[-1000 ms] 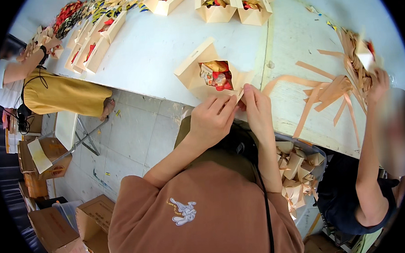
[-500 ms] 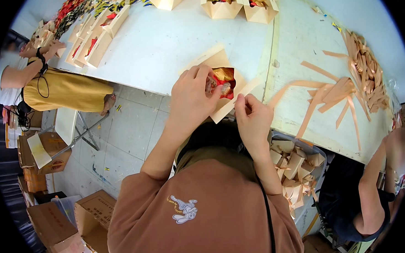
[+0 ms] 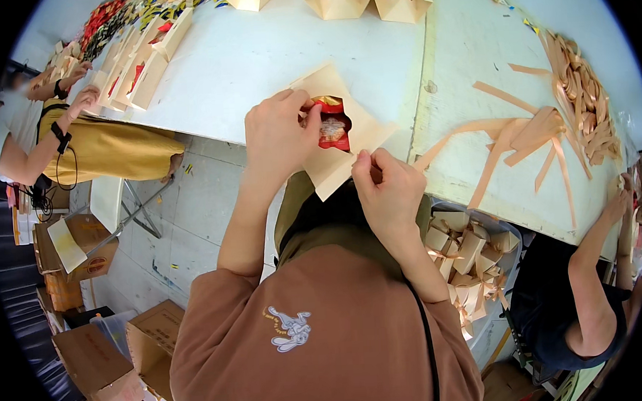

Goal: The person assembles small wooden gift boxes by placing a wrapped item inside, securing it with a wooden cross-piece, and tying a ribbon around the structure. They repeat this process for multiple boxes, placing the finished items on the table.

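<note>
Hands (image 3: 278, 136) on cream box (image 3: 365, 123)

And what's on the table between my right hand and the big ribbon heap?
In the head view, a smaller, loose bunch of peach ribbons, strands spread out, lies between your right hand and the ribbon heap.

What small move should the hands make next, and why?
Perhaps the right hand should ease the box's right flap inward: the flap sticks outward, the fingers are at its near edge, and the left hand is at the opposite side.
</note>
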`<state>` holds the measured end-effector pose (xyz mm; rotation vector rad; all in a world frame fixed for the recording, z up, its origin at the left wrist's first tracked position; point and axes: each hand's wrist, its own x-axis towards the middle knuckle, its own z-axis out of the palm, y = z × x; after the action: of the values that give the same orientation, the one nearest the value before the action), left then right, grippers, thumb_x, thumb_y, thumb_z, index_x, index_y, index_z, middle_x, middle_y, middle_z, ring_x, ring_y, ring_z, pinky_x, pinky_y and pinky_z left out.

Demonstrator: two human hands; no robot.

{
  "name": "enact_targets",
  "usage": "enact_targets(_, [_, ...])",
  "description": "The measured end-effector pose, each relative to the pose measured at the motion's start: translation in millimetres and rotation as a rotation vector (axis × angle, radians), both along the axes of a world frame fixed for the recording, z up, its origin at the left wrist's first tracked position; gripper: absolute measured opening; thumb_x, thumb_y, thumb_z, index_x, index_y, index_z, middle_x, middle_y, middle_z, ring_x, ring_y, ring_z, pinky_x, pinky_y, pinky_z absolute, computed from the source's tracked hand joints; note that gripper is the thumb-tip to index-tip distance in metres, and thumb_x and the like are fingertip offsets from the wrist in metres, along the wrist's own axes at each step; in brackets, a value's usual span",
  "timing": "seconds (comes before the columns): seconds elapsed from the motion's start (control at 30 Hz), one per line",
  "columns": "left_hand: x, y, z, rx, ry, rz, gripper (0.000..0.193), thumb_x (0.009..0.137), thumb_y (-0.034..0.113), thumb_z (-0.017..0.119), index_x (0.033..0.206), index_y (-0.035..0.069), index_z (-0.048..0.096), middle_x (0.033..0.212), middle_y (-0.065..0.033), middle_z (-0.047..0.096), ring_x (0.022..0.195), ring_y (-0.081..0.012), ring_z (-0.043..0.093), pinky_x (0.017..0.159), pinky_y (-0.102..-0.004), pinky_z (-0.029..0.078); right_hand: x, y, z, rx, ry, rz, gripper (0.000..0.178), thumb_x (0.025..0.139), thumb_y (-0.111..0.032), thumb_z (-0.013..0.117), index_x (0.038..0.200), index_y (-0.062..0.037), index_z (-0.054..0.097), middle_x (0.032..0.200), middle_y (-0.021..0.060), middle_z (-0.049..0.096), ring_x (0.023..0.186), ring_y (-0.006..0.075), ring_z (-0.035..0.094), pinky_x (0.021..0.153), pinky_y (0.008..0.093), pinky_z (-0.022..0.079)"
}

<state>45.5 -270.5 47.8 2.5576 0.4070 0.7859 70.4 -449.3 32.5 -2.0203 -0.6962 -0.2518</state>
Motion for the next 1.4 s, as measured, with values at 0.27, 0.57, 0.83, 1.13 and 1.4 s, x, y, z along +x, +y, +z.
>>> enact_targets(0.27, [3,13,-6,-0.212,0.031,-0.031,0.01,0.084,0.008,0.071,0.082,-0.001,0.072,0.071,-0.0104,0.071,0.059,-0.0159,0.067,0.057,-0.0281,0.052,1,5,3,0.024,-0.012,0.011,0.026,0.086,-0.01,0.068,0.065,-0.0052,0.054,0.053,0.006,0.056,0.044,0.0239,0.055,0.045,0.035,0.041])
enact_targets(0.57, [-2,7,-6,-0.123,-0.007,-0.108,0.007,0.083,0.005,0.072,0.083,-0.002,0.071,0.076,-0.0081,0.07,0.063,-0.0176,0.066,0.058,-0.0284,0.052,2,4,-3,-0.004,-0.007,-0.002,0.026,0.087,-0.012,0.067,0.065,-0.0057,0.055,0.052,0.008,0.057,0.044,0.0265,0.056,0.046,0.037,0.041])
enact_targets(0.83, [-19,-37,-5,0.158,0.004,-0.319,0.023,0.083,0.009,0.073,0.105,0.003,0.07,0.092,-0.0067,0.059,0.087,-0.0272,0.06,0.074,-0.0396,0.051,23,-13,-10,0.019,0.278,-0.059,0.03,0.093,-0.016,0.059,0.068,0.0007,0.059,0.054,0.0146,0.057,0.046,0.0308,0.058,0.05,0.0388,0.044])
enact_targets(1.13, [-15,-53,7,0.054,-0.191,-0.302,0.022,0.081,0.005,0.069,0.102,-0.001,0.067,0.101,-0.0106,0.058,0.095,-0.029,0.057,0.081,-0.0387,0.05,52,-35,16,-0.204,0.376,0.102,0.034,0.103,-0.02,0.049,0.08,0.0037,0.057,0.062,0.0209,0.054,0.054,0.0352,0.052,0.055,0.0413,0.041])
enact_targets(1.4, [17,-70,-3,-0.15,-0.039,-0.453,0.012,0.082,0.007,0.071,0.093,0.002,0.071,0.092,-0.0102,0.066,0.092,-0.0296,0.062,0.082,-0.0388,0.05,50,-33,10,-0.213,0.266,0.06,0.033,0.104,-0.02,0.046,0.085,0.0035,0.06,0.069,0.0254,0.058,0.065,0.0435,0.058,0.06,0.0489,0.043])
